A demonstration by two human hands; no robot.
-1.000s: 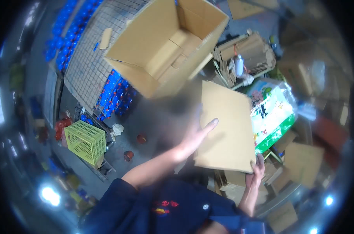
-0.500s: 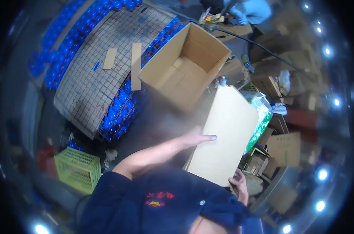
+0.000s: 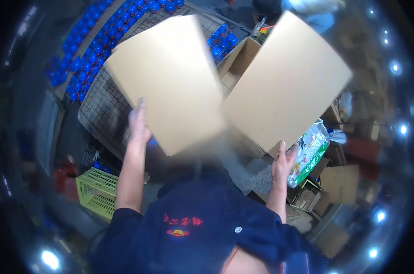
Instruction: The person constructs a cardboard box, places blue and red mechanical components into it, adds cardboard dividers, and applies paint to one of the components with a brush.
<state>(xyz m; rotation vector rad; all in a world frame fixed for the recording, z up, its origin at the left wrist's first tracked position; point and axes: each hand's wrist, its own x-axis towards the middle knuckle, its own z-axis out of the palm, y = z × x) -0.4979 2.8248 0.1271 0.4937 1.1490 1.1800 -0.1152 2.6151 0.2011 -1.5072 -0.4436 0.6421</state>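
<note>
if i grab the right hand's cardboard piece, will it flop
The cardboard piece is probably stiff: its face looks flat though the right hand holds it near one end. Being broad, it may tip or swing when held there.

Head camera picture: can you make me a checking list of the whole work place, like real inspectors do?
Surface: wire-mesh rack, partly hidden behind the left cardboard piece.
Job's things: the left cardboard piece and the right cardboard piece, both held up; blur hides whether they touch. An open carton shows behind, between them.
Clutter: yellow-green crate at lower left; shiny green-and-white package at right.
Grips: left hand holds the left piece's left edge; right hand holds the right piece's lower edge.
Cables: nothing seen.
Surroundings: rows of blue round things at upper left; a blurred co-worker's pale-blue clothing at the top.
</note>
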